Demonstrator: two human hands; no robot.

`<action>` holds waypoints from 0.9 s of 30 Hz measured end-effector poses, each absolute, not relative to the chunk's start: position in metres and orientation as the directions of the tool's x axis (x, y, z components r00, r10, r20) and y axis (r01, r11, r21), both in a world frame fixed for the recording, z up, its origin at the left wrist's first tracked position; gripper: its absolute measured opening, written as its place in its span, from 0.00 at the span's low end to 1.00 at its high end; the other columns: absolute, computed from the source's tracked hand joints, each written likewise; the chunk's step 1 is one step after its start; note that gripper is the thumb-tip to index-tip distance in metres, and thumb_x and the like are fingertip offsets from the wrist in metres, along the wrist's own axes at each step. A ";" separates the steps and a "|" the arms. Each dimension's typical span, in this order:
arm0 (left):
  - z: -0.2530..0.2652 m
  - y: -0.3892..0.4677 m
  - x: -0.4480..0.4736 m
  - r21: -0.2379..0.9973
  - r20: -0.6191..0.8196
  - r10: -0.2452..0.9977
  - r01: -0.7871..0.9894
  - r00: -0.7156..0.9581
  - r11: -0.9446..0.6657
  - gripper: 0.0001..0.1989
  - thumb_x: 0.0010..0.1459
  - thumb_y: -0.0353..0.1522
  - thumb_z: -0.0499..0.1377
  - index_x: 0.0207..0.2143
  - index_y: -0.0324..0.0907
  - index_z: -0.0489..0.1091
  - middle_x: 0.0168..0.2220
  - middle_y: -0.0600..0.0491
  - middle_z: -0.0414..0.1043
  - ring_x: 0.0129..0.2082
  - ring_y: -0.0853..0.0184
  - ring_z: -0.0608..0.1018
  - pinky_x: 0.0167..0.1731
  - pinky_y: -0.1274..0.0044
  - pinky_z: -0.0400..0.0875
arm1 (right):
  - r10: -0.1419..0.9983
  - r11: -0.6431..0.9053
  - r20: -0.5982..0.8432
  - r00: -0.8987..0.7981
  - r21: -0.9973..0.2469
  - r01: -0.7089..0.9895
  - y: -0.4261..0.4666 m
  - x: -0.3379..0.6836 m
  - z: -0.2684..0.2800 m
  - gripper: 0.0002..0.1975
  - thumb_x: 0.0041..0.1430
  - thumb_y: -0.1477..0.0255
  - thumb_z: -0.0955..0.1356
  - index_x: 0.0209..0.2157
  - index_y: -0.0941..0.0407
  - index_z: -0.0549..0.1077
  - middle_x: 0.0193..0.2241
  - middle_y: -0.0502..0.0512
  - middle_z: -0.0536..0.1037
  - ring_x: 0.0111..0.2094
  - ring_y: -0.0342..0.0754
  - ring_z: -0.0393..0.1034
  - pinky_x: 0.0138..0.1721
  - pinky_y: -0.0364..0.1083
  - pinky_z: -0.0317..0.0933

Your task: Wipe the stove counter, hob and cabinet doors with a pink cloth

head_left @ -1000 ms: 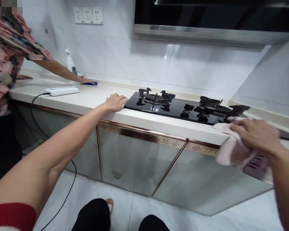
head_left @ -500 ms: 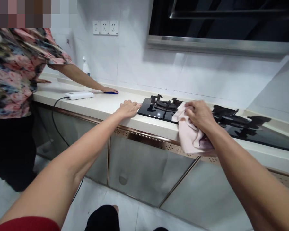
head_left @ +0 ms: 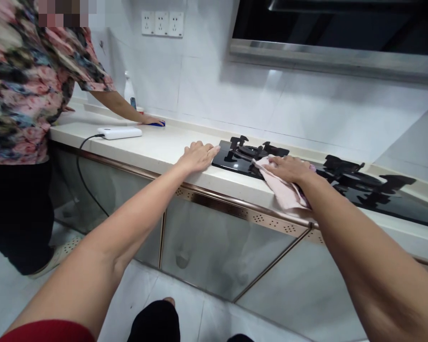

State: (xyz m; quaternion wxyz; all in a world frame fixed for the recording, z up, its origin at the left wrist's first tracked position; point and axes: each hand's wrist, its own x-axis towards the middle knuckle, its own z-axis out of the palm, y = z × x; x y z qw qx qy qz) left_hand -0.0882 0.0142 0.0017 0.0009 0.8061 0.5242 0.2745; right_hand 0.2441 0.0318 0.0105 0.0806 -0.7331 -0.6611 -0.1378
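Observation:
A black glass gas stove (head_left: 231, 164) is set into the white countertop (head_left: 157, 152). My right hand (head_left: 288, 168) presses a pale pink cloth (head_left: 281, 187) onto the stove's front part, between the two burners. The cloth's lower end hangs over the counter's front edge. My left hand (head_left: 199, 156) rests on the countertop at the stove's left edge, fingers spread, holding nothing. The left burner (head_left: 251, 151) lies just behind the cloth, and the right burner (head_left: 360, 179) is beyond my right wrist.
To the left stands another person in a flowered top (head_left: 39, 95), one hand (head_left: 153, 120) on a blue pad. A white power bank (head_left: 121, 132) with a black cable and a spray bottle (head_left: 129, 88) stand on the counter. A range hood (head_left: 335, 57) overhangs the stove.
My right hand has flattened from a bunched grip and pressed the cloth down on the stove. My left hand stays at the stove's edge. The other person's hand and blue pad have shifted left.

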 end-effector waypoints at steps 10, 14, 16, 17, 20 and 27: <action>0.000 0.019 -0.088 0.325 0.482 0.831 0.825 0.277 -0.463 0.33 0.72 0.51 0.35 0.62 0.47 0.69 0.60 0.39 0.66 0.64 0.46 0.64 0.63 0.53 0.57 | 0.898 0.252 0.342 -0.276 0.114 0.961 -0.009 0.118 0.018 0.24 0.67 0.59 0.58 0.56 0.54 0.74 0.54 0.68 0.74 0.52 0.65 0.69 0.52 0.62 0.63; 0.003 0.027 -0.097 0.442 0.529 0.829 0.775 0.181 -0.452 0.35 0.71 0.52 0.33 0.61 0.49 0.70 0.60 0.44 0.71 0.62 0.51 0.69 0.61 0.59 0.61 | 0.750 0.516 0.437 -0.496 0.081 0.853 -0.037 0.054 0.011 0.19 0.66 0.62 0.60 0.51 0.55 0.74 0.47 0.63 0.78 0.46 0.58 0.71 0.49 0.55 0.62; 0.006 0.032 -0.101 0.486 0.512 0.849 0.771 0.130 -0.410 0.36 0.70 0.53 0.34 0.60 0.49 0.71 0.60 0.46 0.73 0.60 0.53 0.72 0.59 0.62 0.65 | 0.697 0.561 0.484 -0.529 0.091 0.823 -0.046 0.040 0.005 0.17 0.65 0.63 0.62 0.49 0.55 0.73 0.45 0.60 0.79 0.45 0.57 0.71 0.48 0.53 0.60; 0.007 0.034 -0.102 0.489 0.487 0.864 0.782 0.124 -0.387 0.35 0.70 0.53 0.35 0.59 0.49 0.73 0.59 0.46 0.75 0.58 0.53 0.73 0.58 0.62 0.66 | 0.684 0.566 0.502 -0.530 0.094 0.819 -0.048 0.038 0.002 0.17 0.65 0.63 0.63 0.50 0.54 0.72 0.46 0.60 0.79 0.45 0.57 0.71 0.48 0.52 0.60; 0.010 0.035 -0.101 0.414 0.408 0.899 0.845 0.161 -0.339 0.31 0.69 0.51 0.39 0.55 0.49 0.75 0.57 0.44 0.76 0.59 0.48 0.73 0.58 0.58 0.65 | 0.673 0.552 0.534 -0.512 0.098 0.828 -0.050 0.050 -0.004 0.20 0.67 0.60 0.63 0.54 0.54 0.72 0.51 0.60 0.77 0.49 0.57 0.70 0.51 0.53 0.60; 0.010 0.030 -0.092 0.267 0.325 0.916 0.907 0.233 -0.326 0.36 0.69 0.53 0.35 0.60 0.46 0.72 0.62 0.37 0.70 0.62 0.42 0.68 0.60 0.49 0.59 | 0.772 0.326 0.548 -0.323 0.094 0.941 -0.074 0.149 -0.008 0.22 0.69 0.54 0.61 0.51 0.49 0.79 0.59 0.59 0.73 0.53 0.62 0.67 0.52 0.60 0.64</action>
